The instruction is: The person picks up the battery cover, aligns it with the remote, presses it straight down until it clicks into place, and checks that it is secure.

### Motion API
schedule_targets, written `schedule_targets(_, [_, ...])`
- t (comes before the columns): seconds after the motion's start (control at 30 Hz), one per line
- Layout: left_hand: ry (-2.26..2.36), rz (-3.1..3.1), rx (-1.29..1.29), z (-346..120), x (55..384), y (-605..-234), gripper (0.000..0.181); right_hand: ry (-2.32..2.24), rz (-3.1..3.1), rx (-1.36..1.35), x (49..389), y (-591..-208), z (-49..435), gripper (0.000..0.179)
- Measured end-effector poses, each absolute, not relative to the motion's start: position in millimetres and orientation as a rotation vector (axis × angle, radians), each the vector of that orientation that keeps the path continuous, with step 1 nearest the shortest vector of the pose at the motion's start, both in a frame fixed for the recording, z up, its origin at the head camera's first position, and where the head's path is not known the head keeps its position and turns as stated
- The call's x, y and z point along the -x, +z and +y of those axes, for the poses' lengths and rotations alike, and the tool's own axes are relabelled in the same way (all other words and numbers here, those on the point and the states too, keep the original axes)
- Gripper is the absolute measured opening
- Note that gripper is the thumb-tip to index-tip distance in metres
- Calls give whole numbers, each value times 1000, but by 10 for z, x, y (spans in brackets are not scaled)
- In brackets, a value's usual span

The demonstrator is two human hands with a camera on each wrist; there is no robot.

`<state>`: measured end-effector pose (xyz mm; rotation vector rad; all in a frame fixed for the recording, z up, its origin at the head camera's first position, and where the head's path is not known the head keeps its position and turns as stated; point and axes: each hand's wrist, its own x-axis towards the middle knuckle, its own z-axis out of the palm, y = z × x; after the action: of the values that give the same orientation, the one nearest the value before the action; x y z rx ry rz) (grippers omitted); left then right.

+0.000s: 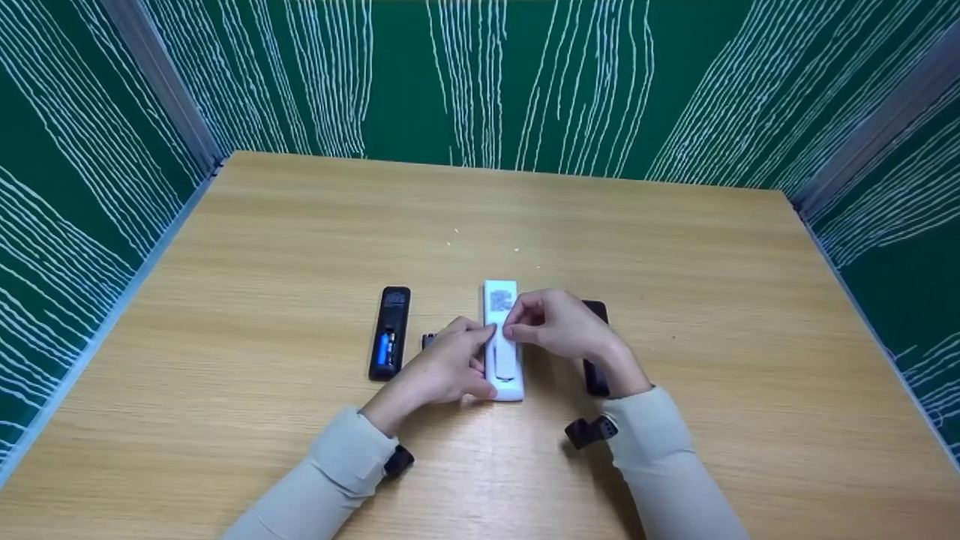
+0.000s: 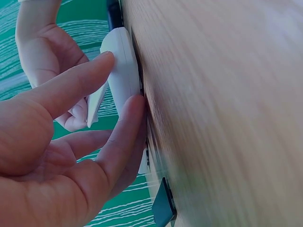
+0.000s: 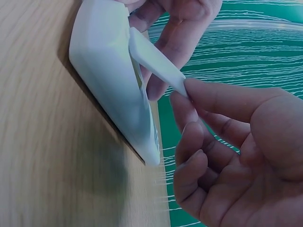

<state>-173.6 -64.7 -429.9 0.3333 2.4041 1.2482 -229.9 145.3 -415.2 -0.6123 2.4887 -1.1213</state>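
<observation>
From here I see the middle remote control (image 1: 500,301) on the bench (image 1: 360,217), between left fingers (image 1: 482,336) and right fingers (image 1: 523,333), its battery cover (image 1: 507,360) tilted up over it; left of these lies a small part (image 1: 428,340), then a second remote (image 1: 392,318) with a battery (image 1: 384,349) inside; right lies a third remote (image 1: 595,376), partly screened

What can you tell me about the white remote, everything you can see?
The white remote is long, slim, smooth and plastic-looking. It lies back up on the wooden table, lengthwise away from the person. Gray printing shows near its far end. Its back cover is tilted up: the far end is raised, pinched by the right grip, while the near end meets the remote. The left grip holds its left side. Its front is hidden; what lies under the cover cannot be made out.
</observation>
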Motion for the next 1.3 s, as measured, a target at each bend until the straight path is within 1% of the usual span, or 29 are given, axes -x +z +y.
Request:
schedule_targets(0.17, [1241, 2410, -351, -647, 1738, -4309, 100, -1123, 2484, 614, 2297, -4153, 1448, 3])
schedule_targets(1.1, [1233, 2425, -353, -649, 1727, -4293, 101, -1102, 2470, 639, 2305, -4189, 1440, 6])
schedule_targets(1.3, [1226, 2422, -357, -649, 1723, -4286, 101, -1088, 2496, 617, 2304, -4190, 1437, 4])
